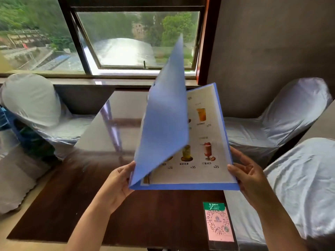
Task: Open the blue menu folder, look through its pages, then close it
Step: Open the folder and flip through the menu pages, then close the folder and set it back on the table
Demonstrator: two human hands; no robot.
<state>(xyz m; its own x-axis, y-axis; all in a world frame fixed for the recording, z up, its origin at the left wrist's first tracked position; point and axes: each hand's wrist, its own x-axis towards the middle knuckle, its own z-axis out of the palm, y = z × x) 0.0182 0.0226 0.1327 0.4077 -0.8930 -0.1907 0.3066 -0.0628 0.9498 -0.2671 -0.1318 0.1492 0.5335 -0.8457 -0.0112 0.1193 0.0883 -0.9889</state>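
Observation:
The blue menu folder (pixel 163 120) is held up above the table, partly open. Its front cover stands nearly upright and looks blurred. The inner page (pixel 206 134) on the right shows drink pictures with prices. My left hand (pixel 117 185) grips the folder's lower left corner at the spine. My right hand (pixel 248 176) holds the lower right edge of the back cover, thumb on the page. The left part of the page is hidden behind the cover.
The dark glossy wooden table (pixel 90 187) lies under the folder. A QR code card (pixel 219 225) sits at its near right corner. White-covered chairs stand at left (pixel 32 105) and right (pixel 282 120). A window (pixel 137 38) is ahead.

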